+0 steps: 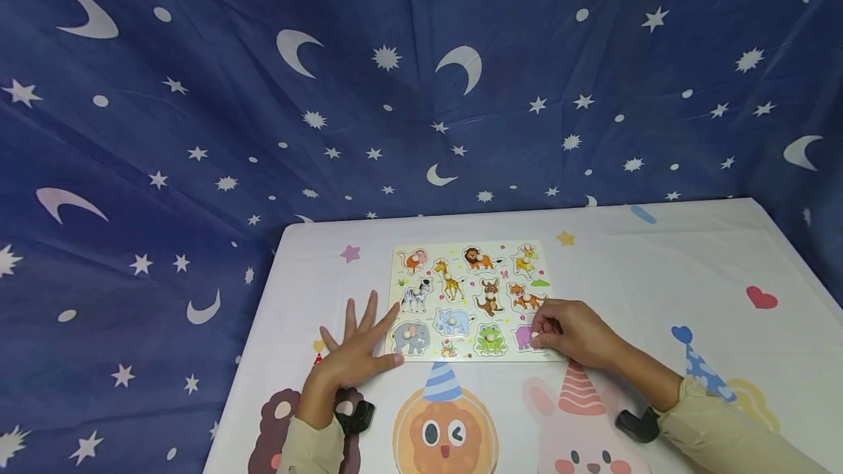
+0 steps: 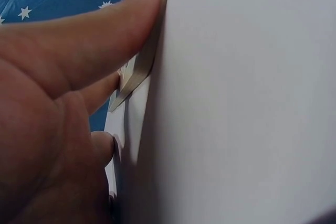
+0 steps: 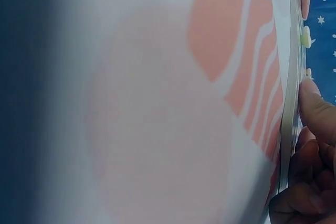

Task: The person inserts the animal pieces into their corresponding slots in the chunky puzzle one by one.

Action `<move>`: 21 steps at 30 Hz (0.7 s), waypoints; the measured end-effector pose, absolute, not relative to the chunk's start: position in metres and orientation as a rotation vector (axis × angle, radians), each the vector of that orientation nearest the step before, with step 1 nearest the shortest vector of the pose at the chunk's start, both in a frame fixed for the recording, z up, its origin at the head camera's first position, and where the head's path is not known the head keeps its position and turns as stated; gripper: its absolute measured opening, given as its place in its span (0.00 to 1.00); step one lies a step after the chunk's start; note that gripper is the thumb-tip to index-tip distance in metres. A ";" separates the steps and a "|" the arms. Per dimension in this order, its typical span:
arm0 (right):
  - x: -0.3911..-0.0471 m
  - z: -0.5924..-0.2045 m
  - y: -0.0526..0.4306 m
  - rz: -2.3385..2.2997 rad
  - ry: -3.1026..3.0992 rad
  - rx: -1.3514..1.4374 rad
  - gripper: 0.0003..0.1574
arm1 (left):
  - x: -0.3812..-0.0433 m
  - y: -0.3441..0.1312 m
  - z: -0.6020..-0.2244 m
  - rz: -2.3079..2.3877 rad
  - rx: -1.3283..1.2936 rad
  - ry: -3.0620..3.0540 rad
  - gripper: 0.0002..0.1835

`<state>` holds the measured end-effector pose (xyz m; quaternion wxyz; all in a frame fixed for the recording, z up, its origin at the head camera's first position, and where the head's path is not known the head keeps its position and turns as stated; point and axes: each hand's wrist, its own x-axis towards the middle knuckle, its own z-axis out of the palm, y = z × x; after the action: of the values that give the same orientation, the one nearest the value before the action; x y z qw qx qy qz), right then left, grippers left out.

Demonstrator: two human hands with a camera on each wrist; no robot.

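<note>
A wooden animal knob puzzle board [image 1: 431, 353] lies flat on the table. Its recesses hold pieces such as a frog [image 1: 490, 342], a grey elephant [image 1: 410, 339], a blue rhino [image 1: 452, 322] and a tiger [image 1: 525, 298]. With fingers spread, my left hand [image 1: 356, 353] rests at the board's left edge, the thumb by its lower left corner. My right hand [image 1: 576, 331] pinches a purple animal piece [image 1: 522, 337] at the lower right corner, partly covering it. In the right wrist view, the right thumb [image 3: 317, 111] is by the board's edge, near a small knob.
The white tablecloth [image 1: 658, 276] has printed party animals, hats and a heart. A dark blue cloth [image 1: 421, 93] with moons and stars hangs behind the table and at its left. Black wrist straps [image 1: 637, 426] show near both cuffs.
</note>
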<state>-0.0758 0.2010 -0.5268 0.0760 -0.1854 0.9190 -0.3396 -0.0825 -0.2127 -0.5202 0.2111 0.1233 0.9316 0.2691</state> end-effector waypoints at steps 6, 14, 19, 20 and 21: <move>-0.078 -0.525 0.201 -1.006 2.742 -0.511 0.15 | -0.083 -0.212 -0.521 0.750 0.339 2.587 0.49; -0.080 -0.520 0.205 -1.090 2.728 -0.510 0.13 | -0.082 -0.213 -0.521 0.758 0.324 2.587 0.49; -0.079 -0.515 0.220 -1.122 2.806 -0.401 0.13 | -0.083 -0.215 -0.518 0.775 0.315 2.581 0.48; -0.079 -0.514 0.224 -1.117 2.829 -0.377 0.13 | -0.084 -0.215 -0.516 0.782 0.309 2.584 0.47; -0.079 -0.513 0.228 -1.114 2.855 -0.356 0.13 | -0.085 -0.216 -0.514 0.793 0.301 2.591 0.47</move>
<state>-0.0788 0.2279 -0.5131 0.0283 -0.1153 0.9250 -0.3609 -0.0845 -0.2160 -0.5142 0.2061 0.1082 0.9300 0.2846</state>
